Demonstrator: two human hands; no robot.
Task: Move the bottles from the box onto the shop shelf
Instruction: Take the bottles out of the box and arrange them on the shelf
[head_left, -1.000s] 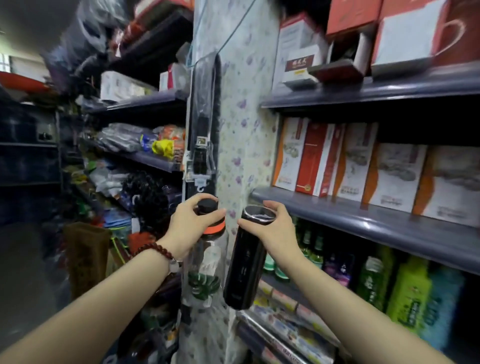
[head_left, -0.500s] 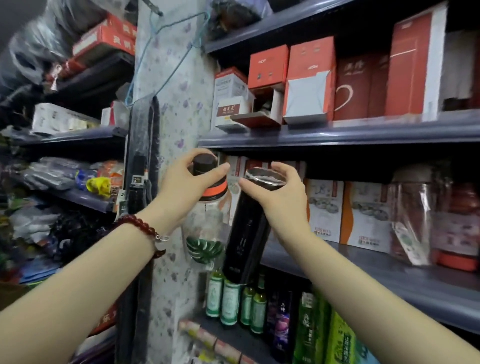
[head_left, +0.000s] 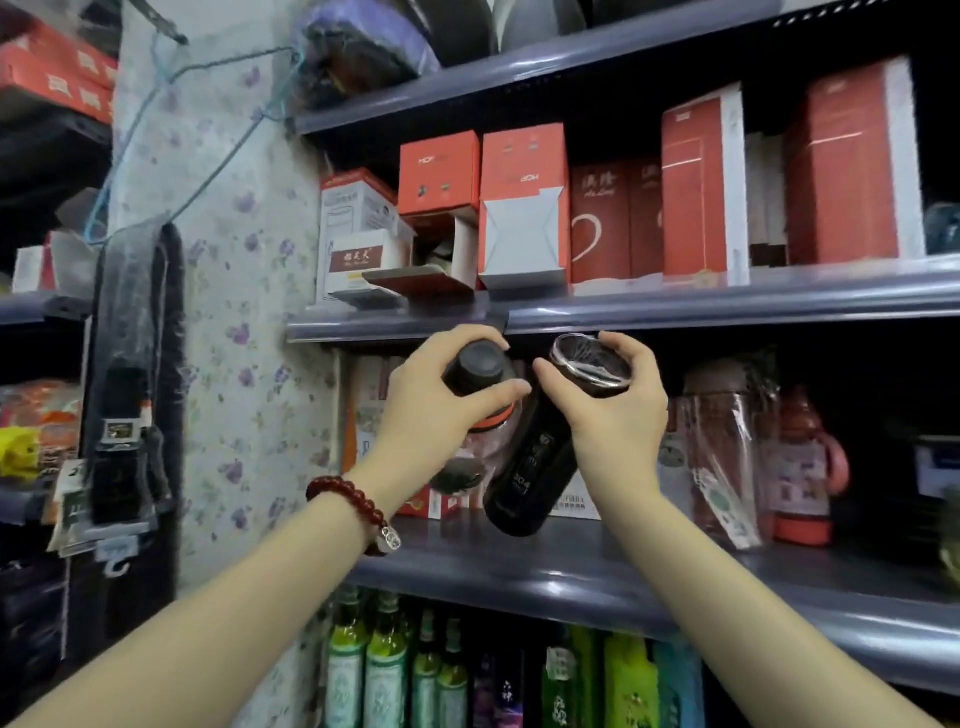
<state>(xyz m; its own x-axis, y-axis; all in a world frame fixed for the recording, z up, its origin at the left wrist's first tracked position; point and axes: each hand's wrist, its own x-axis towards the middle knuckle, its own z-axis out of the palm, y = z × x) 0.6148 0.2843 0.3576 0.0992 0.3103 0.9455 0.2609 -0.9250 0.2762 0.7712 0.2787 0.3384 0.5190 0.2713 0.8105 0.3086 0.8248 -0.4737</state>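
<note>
Both bottles have risen to the middle shelf (head_left: 597, 571). We clasp each near its cap: left hand (head_left: 436, 405) holds the clear bottle (head_left: 480, 447), right hand (head_left: 618, 415) the black bottle (head_left: 530, 467), just above the shelf board. Rigid, probably light, smooth-sided.

1. The clear bottle (head_left: 480, 410) has a black cap, an orange ring and a dark leaf print.
2. The black bottle (head_left: 530, 467) carries pale lettering and a clear-wrapped top.
3. The shelf (head_left: 597, 577) is grey-blue.
4. The boxes (head_left: 524, 202) above are red and white.
5. The pillar (head_left: 234, 312) is pale with purple flowers.
6. The bracelet (head_left: 348, 501) is dark red.
7. The lower bottles (head_left: 384, 670) are green.
</note>
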